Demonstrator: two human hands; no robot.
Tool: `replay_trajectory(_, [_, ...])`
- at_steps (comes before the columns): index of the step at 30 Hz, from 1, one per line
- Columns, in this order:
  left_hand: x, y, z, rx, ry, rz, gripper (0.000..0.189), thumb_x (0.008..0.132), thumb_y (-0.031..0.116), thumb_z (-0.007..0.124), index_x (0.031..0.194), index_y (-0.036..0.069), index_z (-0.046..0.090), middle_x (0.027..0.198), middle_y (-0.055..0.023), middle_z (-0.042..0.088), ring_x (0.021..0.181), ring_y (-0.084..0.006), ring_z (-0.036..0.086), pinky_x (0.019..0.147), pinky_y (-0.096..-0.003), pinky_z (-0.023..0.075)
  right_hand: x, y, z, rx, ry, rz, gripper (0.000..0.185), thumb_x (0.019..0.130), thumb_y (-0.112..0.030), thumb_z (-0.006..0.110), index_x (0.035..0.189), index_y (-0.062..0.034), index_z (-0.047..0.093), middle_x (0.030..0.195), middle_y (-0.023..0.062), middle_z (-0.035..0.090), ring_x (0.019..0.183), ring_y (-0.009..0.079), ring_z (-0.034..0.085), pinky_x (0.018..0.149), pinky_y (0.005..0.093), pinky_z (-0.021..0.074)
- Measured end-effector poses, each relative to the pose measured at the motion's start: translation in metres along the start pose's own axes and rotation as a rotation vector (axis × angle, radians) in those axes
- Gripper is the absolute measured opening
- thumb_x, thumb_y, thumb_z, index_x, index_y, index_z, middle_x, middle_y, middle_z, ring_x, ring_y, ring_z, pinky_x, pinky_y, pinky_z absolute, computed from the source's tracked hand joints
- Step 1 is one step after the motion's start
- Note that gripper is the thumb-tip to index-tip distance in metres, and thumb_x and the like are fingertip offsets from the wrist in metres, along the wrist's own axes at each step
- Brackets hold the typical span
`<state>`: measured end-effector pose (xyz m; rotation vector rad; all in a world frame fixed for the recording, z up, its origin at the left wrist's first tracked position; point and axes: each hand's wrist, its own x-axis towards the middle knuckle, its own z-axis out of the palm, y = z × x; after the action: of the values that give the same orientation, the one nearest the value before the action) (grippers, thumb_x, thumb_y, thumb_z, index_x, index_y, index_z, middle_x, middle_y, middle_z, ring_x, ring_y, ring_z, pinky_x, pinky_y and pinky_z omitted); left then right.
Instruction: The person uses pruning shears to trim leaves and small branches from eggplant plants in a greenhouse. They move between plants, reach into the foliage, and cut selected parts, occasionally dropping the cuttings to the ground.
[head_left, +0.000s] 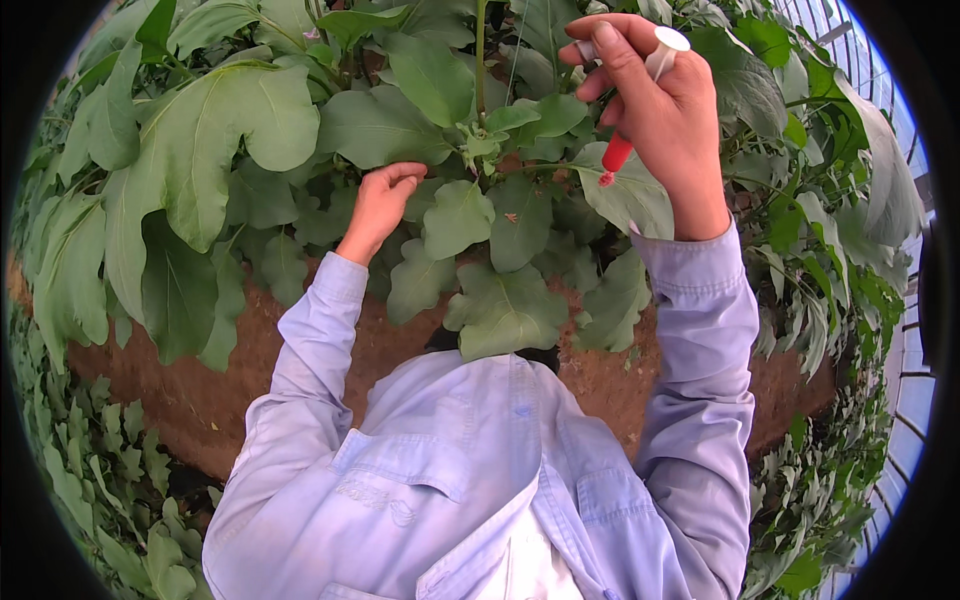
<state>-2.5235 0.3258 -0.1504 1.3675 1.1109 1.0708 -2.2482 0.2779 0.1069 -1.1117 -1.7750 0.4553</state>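
Note:
My right hand (660, 112) is raised at the upper right, gripping a syringe-like applicator (616, 152). Its white flanged end (671, 39) sticks out above the thumb, and its red lower part points down to a rough red tip. That tip hangs over a broad leaf (630, 196). Left of centre, my left hand (382, 199) reaches in among the foliage with curled fingers at the lower edge of an eggplant leaf (384, 126). Whether it grips anything there is hidden. Between the hands stands the plant's central shoot (480, 146) with small young leaves.
Large lobed leaves (217, 127) crowd the left, and more foliage (810, 187) fills the right. A thin string (517, 52) runs up near the upright stem (481, 60). Bare brown soil (180, 397) lies below the plants. A framed translucent greenhouse wall (911, 420) curves along the right.

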Motion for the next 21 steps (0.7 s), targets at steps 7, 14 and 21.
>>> replay_trajectory(7, [0.033, -0.013, 0.033, -0.401, -0.059, -0.218, 0.062, 0.089, 0.02, 0.08, 0.144, 0.003, 0.056, 0.135, -0.0093, 0.065, 0.116, -0.0178, 0.062, 0.104, -0.0342, 0.0478, 0.005, 0.076, 0.045, 0.077, -0.026, 0.418, 0.028, 0.105, -0.022, 0.059, 0.123, -0.0021, 0.069, 0.106, 0.0029, 0.076, 0.07, 0.0051, 0.064, 0.05, 0.0212, 0.0473])
replay_trajectory(14, [0.034, -0.002, 0.058, -0.298, -0.187, 0.007, 0.067, 0.088, 0.022, 0.084, 0.146, 0.005, 0.054, 0.141, -0.0067, 0.061, 0.129, -0.019, 0.057, 0.11, -0.0338, 0.0454, 0.012, 0.136, 0.044, 0.191, 0.023, 0.637, 0.034, 0.101, -0.016, 0.061, 0.131, -0.0002, 0.065, 0.114, 0.0044, 0.073, 0.067, 0.0069, 0.058, 0.049, 0.0227, 0.0451])
replay_trajectory(21, [0.044, -0.002, 0.074, -0.214, -0.09, 0.099, 0.047, 0.09, 0.027, 0.084, 0.128, 0.005, 0.067, 0.122, -0.0054, 0.071, 0.113, -0.0154, 0.065, 0.1, -0.0329, 0.0509, 0.03, 0.126, 0.045, 0.222, -0.216, 0.585, 0.037, 0.1, -0.021, 0.067, 0.132, -0.0021, 0.065, 0.114, 0.0033, 0.073, 0.067, 0.006, 0.057, 0.048, 0.0226, 0.0423])
